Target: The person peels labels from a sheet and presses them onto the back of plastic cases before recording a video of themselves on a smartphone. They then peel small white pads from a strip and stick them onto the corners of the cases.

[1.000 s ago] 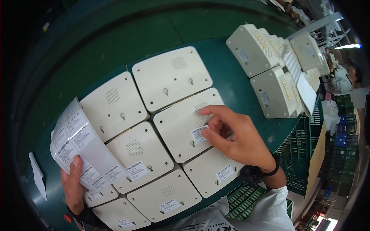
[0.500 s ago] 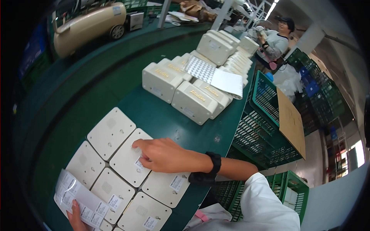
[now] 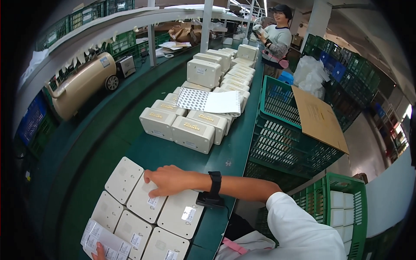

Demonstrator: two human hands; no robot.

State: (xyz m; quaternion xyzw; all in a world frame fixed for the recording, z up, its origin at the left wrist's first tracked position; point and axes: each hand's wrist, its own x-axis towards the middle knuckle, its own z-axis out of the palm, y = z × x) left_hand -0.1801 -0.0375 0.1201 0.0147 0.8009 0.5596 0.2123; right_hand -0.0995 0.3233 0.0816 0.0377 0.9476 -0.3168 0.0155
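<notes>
Right hand (image 3: 171,180) over a cream casing (image 3: 143,203), left hand (image 3: 99,252) on a label sheet (image 3: 107,241)

The right hand is partly curled, thumb and forefinger parted, with nothing visible between them. Its thumb comes down beside a white label (image 3: 153,202) on the cream casing; at this size I cannot tell whether it presses there. The left hand has hold of the label sheet, thumb laid on the upper face, its other fingers out of sight at the lower edge.

The cream casing lies flat under the right hand, to the right of and farther out than the left hand. Its keyhole side faces up, and its long axis climbs from lower left to upper right. The label sheet is on the near left of the cream casing, printed side up, its long axis sloping from upper left to lower right.

Just right of the cream casing sits a labelled casing (image 3: 180,212); adjoining its far left side is an unlabelled casing (image 3: 124,178). Beyond the cream casing, on the green table (image 3: 216,161), stand upright boxes (image 3: 193,132) with a patterned booklet (image 3: 208,100) on top. Well to its right are green crates (image 3: 277,143).
</notes>
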